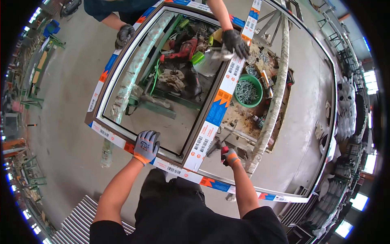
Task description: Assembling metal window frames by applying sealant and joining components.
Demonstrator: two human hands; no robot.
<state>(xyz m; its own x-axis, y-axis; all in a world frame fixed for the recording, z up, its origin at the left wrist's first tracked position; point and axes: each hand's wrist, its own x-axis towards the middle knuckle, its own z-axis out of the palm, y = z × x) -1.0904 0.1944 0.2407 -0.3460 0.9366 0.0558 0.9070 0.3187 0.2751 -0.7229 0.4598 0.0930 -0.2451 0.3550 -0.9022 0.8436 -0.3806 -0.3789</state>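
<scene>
A large brown window frame [219,103], partly covered in white, blue and orange protective tape, lies across padded supports in front of me. My left hand [147,145], in a grey and orange glove, grips its near bar with the fingers over the edge. Just right of the frame's middle bar, my right hand [231,157] is closed round a red-handled tool [224,150]; its dark far end is too unclear to name. Across the frame, a co-worker's black-gloved hand [125,35] rests on the left bar. The co-worker's other hand [236,44] is over the middle bar with something whitish beneath it.
Below the frame, a green bowl [248,90] of screws stands on a worn board. A red power tool [183,51], rags and bottles lie on a lower shelf. Wrapped support bars [276,97] run under the frame. Striped profiles [83,221] lie at lower left.
</scene>
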